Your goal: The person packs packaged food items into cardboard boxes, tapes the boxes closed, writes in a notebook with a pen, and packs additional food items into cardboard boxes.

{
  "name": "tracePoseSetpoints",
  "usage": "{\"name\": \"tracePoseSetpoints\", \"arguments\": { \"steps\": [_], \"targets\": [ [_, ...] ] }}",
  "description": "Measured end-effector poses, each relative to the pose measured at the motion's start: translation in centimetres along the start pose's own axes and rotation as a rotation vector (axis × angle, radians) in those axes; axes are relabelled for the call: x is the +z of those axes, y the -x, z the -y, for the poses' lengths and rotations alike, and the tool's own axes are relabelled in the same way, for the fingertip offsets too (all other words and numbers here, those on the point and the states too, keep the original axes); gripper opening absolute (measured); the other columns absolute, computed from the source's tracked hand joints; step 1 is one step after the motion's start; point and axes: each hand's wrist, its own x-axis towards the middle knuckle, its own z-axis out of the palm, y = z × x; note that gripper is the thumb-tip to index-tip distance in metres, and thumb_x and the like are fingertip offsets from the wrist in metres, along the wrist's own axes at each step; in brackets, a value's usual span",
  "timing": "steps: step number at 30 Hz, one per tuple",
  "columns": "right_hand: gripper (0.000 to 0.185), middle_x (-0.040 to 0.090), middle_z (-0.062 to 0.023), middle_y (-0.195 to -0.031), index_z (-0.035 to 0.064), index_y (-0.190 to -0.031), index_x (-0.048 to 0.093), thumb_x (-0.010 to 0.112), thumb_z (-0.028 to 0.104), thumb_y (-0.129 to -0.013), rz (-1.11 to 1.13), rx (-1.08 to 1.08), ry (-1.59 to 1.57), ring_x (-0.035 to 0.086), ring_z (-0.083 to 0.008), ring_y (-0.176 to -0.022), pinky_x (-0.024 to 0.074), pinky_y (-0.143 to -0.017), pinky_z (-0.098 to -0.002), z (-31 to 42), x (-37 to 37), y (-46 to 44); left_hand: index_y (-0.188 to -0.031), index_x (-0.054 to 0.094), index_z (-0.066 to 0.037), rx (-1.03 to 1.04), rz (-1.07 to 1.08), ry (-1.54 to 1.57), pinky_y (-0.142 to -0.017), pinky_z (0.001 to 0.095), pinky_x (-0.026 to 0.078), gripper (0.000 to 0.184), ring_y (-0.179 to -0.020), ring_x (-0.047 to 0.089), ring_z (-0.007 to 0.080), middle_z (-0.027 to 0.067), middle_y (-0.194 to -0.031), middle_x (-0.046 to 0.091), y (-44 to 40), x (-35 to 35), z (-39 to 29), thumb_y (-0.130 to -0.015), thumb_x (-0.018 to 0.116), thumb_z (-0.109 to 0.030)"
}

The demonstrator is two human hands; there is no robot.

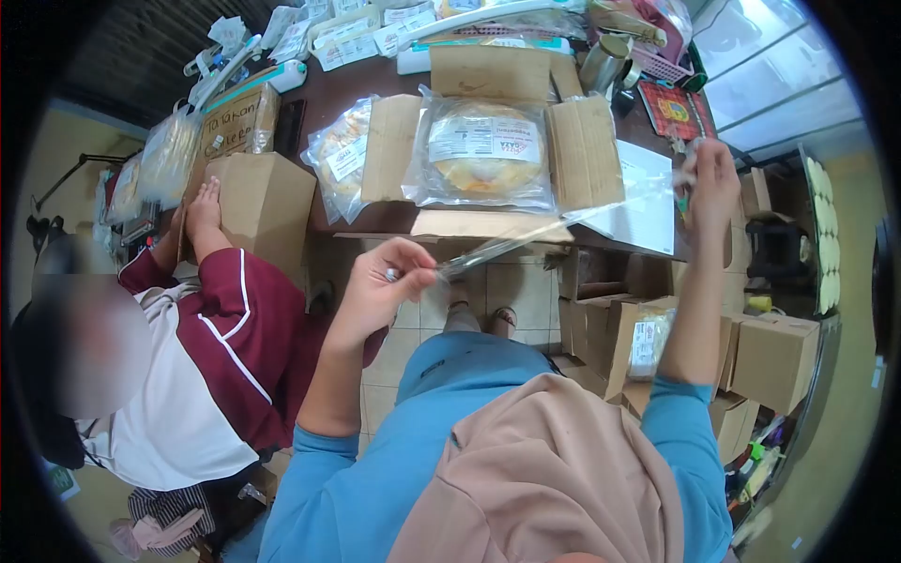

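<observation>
A strip of clear tape (526,232) stretches between my two hands, in front of the table edge. My left hand (389,286) pinches its near end between thumb and fingers. On the right, my raised right hand (710,188) is closed around the other end; a shiny clear bit and a small green part show by its fingers, too small to name. Between and beyond the hands stands an open cardboard box (579,150) with its flaps spread. In it lies a clear plastic pack (488,155) of round, flat, pale food with a white label.
Another labelled pack (343,159) lies left of the box, and a white sheet (638,211) right of it. A co-worker's hand (204,208) rests on a closed carton (258,202). Sealers (488,54) and a metal mug (605,64) stand behind. Cartons (774,361) are stacked at lower right.
</observation>
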Motion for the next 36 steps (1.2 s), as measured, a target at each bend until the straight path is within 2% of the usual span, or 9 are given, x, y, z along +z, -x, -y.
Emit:
{"name": "tracePoseSetpoints", "arguments": {
  "steps": [3,7,9,15,18,23,29,31,36],
  "targets": [
    [0.026,0.038,0.0023,-0.053,0.0058,-0.077,0.05,0.058,0.029,-0.087,-0.084,0.282,-0.419,0.038,-0.0079,-0.041,0.029,-0.036,-0.0235,-4.9,2.7,-4.0,-0.122,0.045,-0.003,0.549,0.018,-0.773,-0.05,0.0252,0.043,0.065,-0.053,0.055,0.0118,0.0049,-0.063,0.057,-1.1,3.8,0.4,-0.07,0.075,-0.027],
    [0.024,0.036,0.0032,-0.054,0.0096,-0.077,0.051,0.06,0.03,-0.085,-0.113,0.44,-0.594,0.033,-0.0077,-0.043,0.0249,-0.039,-0.023,-2.4,8.1,-4.9,-0.128,0.039,-0.005,0.472,-0.22,-1.173,-0.049,0.0347,0.047,0.074,-0.053,0.061,0.0226,0.0096,-0.058,0.059,-3.4,9.4,-0.9,-0.068,0.074,-0.031],
    [0.023,0.037,0.0029,-0.054,0.011,-0.076,0.05,0.062,0.029,-0.084,0.212,0.305,-0.992,0.03,-0.0079,-0.043,0.0227,-0.038,-0.0228,-1.5,7.9,-7.8,-0.128,0.037,-0.006,0.368,-0.213,-1.329,-0.047,0.0355,0.047,0.075,-0.052,0.061,0.026,0.0091,-0.056,0.059,-5.1,9.7,-0.9,-0.07,0.07,-0.04],
    [0.021,0.042,0.0018,-0.055,0.0116,-0.077,0.05,0.062,0.028,-0.084,0.431,0.067,-1.173,0.032,-0.0088,-0.043,0.0251,-0.037,-0.0214,3.5,10.6,-7.7,-0.092,0.059,-0.013,0.6,-0.356,-1.24,-0.045,0.0345,0.045,0.037,-0.051,0.06,0.0274,0.0077,-0.055,0.058,-5.5,8.0,0.4,-0.069,0.072,-0.041],
    [0.021,0.04,0.0018,-0.054,0.0105,-0.076,0.048,0.062,0.023,-0.085,-0.003,0.0,-1.025,0.036,-0.0086,-0.044,0.0283,-0.037,-0.0217,1.4,10.5,-10.2,-0.08,0.056,-0.013,0.633,-0.444,-1.189,-0.041,0.0336,0.044,0.035,-0.046,0.059,0.0224,0.0033,-0.049,0.055,-5.7,5.3,1.9,-0.074,0.067,-0.045],
    [0.024,0.038,0.0012,-0.049,0.0099,-0.071,0.045,0.063,0.021,-0.083,-0.258,-0.347,-0.501,0.038,-0.0113,-0.038,0.0328,-0.035,-0.0259,0.1,7.8,-12.9,-0.08,0.056,-0.013,0.562,-0.337,-1.207,-0.042,0.0339,0.044,0.046,-0.048,0.06,0.0236,0.0035,-0.05,0.056,-4.5,4.2,3.2,-0.071,0.062,-0.058],
    [0.011,0.045,-0.0016,-0.059,0.0066,-0.09,0.051,0.056,0.014,-0.084,-0.325,-0.25,-0.888,0.044,-0.0127,-0.049,0.0355,-0.042,-0.0265,5.6,-1.3,-17.4,-0.092,0.058,-0.01,0.464,-0.353,-1.198,-0.048,0.0359,0.047,0.051,-0.054,0.062,0.026,0.0076,-0.056,0.06,-3.0,3.0,3.4,-0.073,0.062,-0.056],
    [0.026,0.032,0.0004,-0.051,0.0098,-0.066,0.038,0.053,0.018,-0.085,-0.291,-0.297,-0.844,0.032,-0.0125,-0.044,0.0274,-0.042,-0.0254,10.6,-0.3,-13.9,-0.099,0.057,-0.009,0.495,-0.332,-1.09,-0.049,0.0351,0.049,0.051,-0.056,0.063,0.0264,0.008,-0.061,0.062,-2.2,3.9,1.4,-0.072,0.065,-0.052],
    [0.017,0.048,-0.0104,-0.068,-0.0025,-0.077,0.05,0.052,0.014,-0.082,-0.417,-0.645,-0.87,0.049,-0.0247,-0.067,0.047,-0.07,-0.0359,17.2,-5.1,-16.0,-0.12,0.05,-0.01,0.566,-0.192,-1.063,-0.051,0.0311,0.048,0.063,-0.059,0.064,0.0241,0.0091,-0.071,0.065,-1.0,6.0,0.2,-0.068,0.075,-0.036]
  ]
}}
